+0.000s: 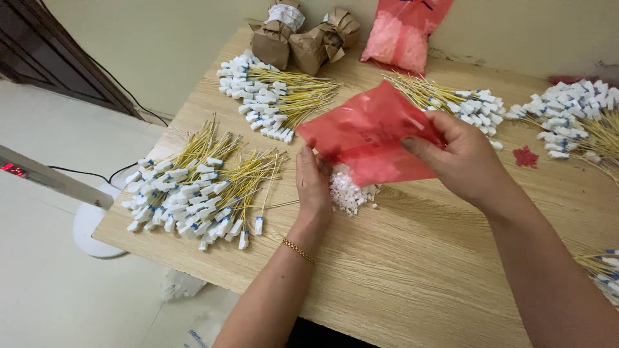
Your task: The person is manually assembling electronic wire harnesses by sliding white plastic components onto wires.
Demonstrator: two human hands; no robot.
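My right hand grips a red plastic bag, held tilted over the wooden table. A small heap of white plastic pieces lies on the table under the bag's lower edge. My left hand rests edge-on against the left side of that heap, fingers together and nearly straight, holding nothing; a thin gold bracelet is on its wrist. Just left of that hand lies a bundle of yellow wires with white connectors.
More bundles of yellow wires with white connectors lie at the back, back right, far right and lower right edge. Brown paper parcels and a second red bag stand by the wall. A white lamp base sits left.
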